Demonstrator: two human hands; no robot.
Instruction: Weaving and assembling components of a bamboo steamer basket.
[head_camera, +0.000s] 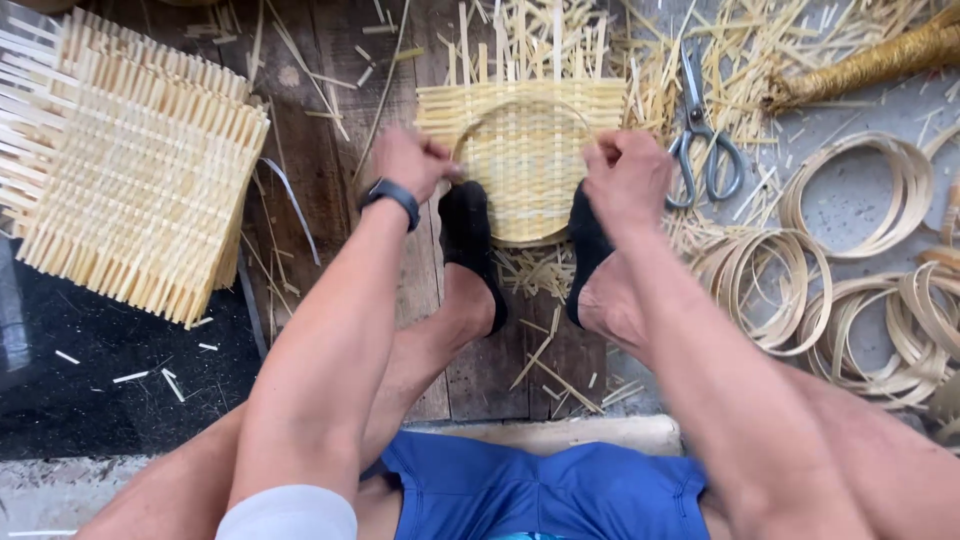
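Wooden floor planks (330, 150) lie strewn with bamboo scraps. Between two black-socked feet sits a woven mat (525, 160) with a hoop pressed on it; the left hand (412, 162) and right hand (628, 178) each pinch its rim closed. Scissors (703, 140) lie just right, beside loose bamboo rings (870, 190). A stack of finished mats (135, 190) rests far left.

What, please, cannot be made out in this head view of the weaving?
- Fingertips of the left hand and right hand: curled under and blurred at the hoop.
- Mat near edge: covered by the socked feet.
- Mat stack: cut by the left edge.
- Rings: cut by the right edge.
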